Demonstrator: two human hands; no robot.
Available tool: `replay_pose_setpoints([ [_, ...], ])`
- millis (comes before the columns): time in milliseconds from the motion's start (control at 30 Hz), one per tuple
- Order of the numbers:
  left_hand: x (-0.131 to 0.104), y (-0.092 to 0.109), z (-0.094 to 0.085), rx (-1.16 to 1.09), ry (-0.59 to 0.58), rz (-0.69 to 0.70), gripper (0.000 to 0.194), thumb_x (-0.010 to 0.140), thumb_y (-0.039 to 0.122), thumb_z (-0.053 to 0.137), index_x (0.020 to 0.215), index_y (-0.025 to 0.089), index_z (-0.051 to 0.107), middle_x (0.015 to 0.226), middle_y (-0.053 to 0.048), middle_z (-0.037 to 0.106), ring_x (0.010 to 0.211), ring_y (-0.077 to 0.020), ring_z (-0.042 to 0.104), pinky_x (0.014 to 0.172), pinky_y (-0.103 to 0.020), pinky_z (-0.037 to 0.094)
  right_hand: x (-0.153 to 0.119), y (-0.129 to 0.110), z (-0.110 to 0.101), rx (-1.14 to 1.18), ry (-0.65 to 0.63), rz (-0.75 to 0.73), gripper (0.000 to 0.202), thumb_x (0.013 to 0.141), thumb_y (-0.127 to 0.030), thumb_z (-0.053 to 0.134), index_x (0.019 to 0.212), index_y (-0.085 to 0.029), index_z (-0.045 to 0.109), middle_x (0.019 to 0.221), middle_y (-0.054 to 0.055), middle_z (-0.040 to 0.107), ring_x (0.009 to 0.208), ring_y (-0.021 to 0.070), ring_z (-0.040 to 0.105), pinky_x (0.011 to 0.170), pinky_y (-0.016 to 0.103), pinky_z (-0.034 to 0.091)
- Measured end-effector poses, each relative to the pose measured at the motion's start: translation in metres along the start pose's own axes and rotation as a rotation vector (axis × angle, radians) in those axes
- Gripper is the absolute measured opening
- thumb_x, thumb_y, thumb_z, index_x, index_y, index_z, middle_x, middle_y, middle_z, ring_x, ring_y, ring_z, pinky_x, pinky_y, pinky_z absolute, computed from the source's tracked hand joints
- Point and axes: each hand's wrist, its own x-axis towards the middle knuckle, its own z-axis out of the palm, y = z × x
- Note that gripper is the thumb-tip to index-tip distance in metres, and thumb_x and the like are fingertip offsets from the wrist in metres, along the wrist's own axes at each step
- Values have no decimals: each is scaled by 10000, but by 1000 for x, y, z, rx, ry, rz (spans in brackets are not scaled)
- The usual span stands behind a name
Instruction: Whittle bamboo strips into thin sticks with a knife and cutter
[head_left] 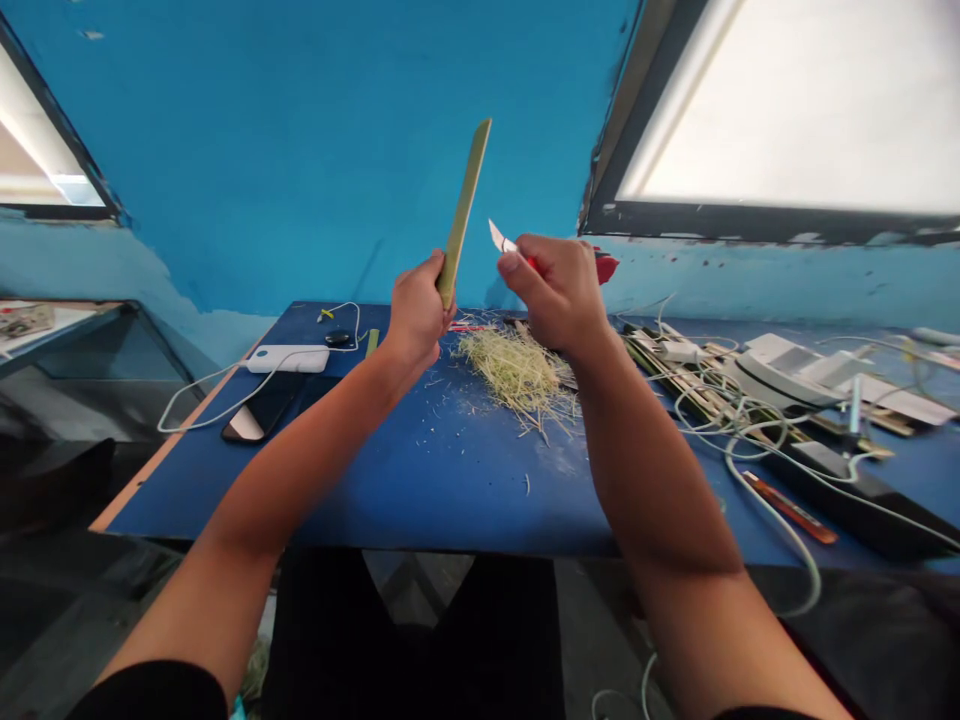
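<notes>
The person's left hand is closed round the lower end of a green strip, held upright with a slight tilt above the blue counter; the right hand grips a red-handled knife, its blade near the strip but apart; pale shavings lie heaped on the counter.

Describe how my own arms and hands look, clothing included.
Both the left hand and the right hand are bare, with no gloves. The forearms are uncovered too, with no watch or bracelet showing. Black short sleeves end above the elbows; no markings show on them.
</notes>
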Motion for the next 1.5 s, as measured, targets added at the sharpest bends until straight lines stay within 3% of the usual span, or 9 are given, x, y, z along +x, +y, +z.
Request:
replay_pose_setpoints([
  [133, -1, 6, 1, -48, 43, 53, 452, 1100, 491, 516, 728, 236, 483, 420, 95, 296, 309, -60, 273, 349, -205, 181, -5, -10, -1, -17, -206, -60, 674, 1041, -819, 306, 672, -259, 380, 615, -5, 348, 626, 170, 338, 663, 368, 286],
  [267, -3, 7, 5, -29, 103, 73, 402, 1095, 449, 521, 758, 231, 540, 408, 81, 329, 309, -67, 321, 356, -213, 212, -7, -15, 8, -68, -266, -77, 722, 1022, -865, 282, 656, -258, 415, 603, 11, 383, 611, 179, 348, 679, 372, 284],
  [433, -5, 6, 9, -8, 147, 101, 408, 1097, 438, 547, 745, 232, 536, 422, 76, 354, 311, -60, 306, 360, -228, 195, -7, -12, 9, -90, -249, -79, 736, 1024, -870, 266, 651, -255, 422, 599, 17, 374, 605, 183, 359, 697, 377, 288],
  [800, -11, 3, 9, 35, 66, 92, 488, 1128, 361, 491, 668, 230, 396, 426, 91, 277, 312, -48, 228, 374, -222, 159, -2, 2, 9, -121, -199, -51, 732, 1033, -867, 210, 661, -256, 366, 615, 13, 345, 615, 183, 298, 687, 381, 258],
  [1000, -14, -1, 10, 47, -17, 79, 447, 1108, 442, 548, 718, 231, 489, 416, 88, 289, 314, -59, 231, 382, -241, 194, 2, 13, 1, -135, -163, -24, 761, 999, -914, 178, 693, -259, 416, 619, 17, 337, 635, 195, 314, 673, 385, 269],
  [1167, -14, -3, 11, 60, -35, 68, 488, 1082, 482, 605, 687, 245, 445, 412, 92, 255, 310, -59, 197, 368, -259, 161, 4, 20, -1, -146, -121, 1, 779, 985, -934, 185, 705, -258, 453, 628, 20, 355, 629, 195, 335, 668, 380, 285],
  [1267, -14, -7, 11, 107, -43, 40, 510, 1117, 427, 522, 658, 241, 399, 403, 93, 260, 300, -57, 199, 363, -237, 148, 7, 33, 4, -138, -83, 49, 783, 998, -916, 185, 718, -251, 488, 627, 29, 383, 640, 201, 372, 685, 388, 300],
  [1500, -9, -26, 9, 135, -125, -110, 508, 1133, 362, 457, 649, 245, 355, 404, 97, 257, 294, -47, 169, 345, -188, 94, 14, 87, 10, -108, -33, 159, 849, 978, -926, 92, 761, -246, 553, 584, 50, 425, 658, 233, 433, 680, 415, 304],
])
